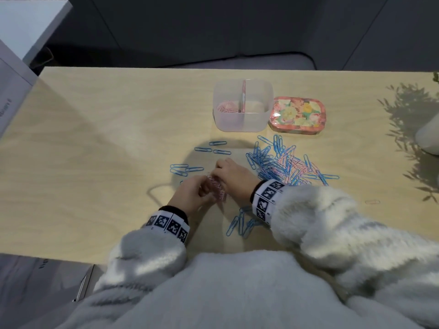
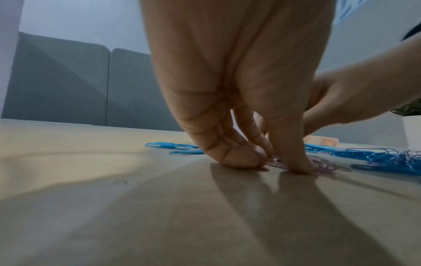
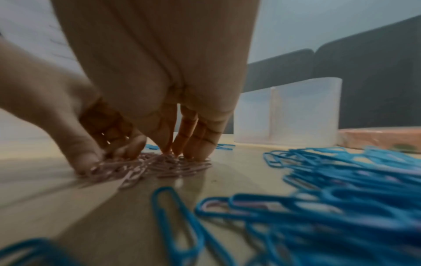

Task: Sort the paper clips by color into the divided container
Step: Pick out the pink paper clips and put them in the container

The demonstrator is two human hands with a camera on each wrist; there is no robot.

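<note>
On the table a small heap of pink paper clips [image 1: 217, 189] lies between my two hands. My left hand [image 1: 204, 188] curls its thumb and fingers round the heap's left side; in the left wrist view the pink paper clips [image 2: 276, 164] sit pinched under the left hand [image 2: 273, 162]. My right hand [image 1: 219, 173] presses fairly straight fingertips onto the pink paper clips [image 3: 157, 166], as the right hand [image 3: 177, 153] shows in its wrist view. The clear divided container [image 1: 242, 125] stands behind, with pink clips [image 1: 226, 107] in its left compartment.
A mixed pile of blue and pink clips [image 1: 280, 162] spreads to the right of my hands. Loose blue clips [image 1: 187, 169] lie left and more [image 1: 242, 222] near my right wrist. A floral tin [image 1: 297, 115] sits right of the container. A lone pink clip [image 1: 372, 202] lies far right.
</note>
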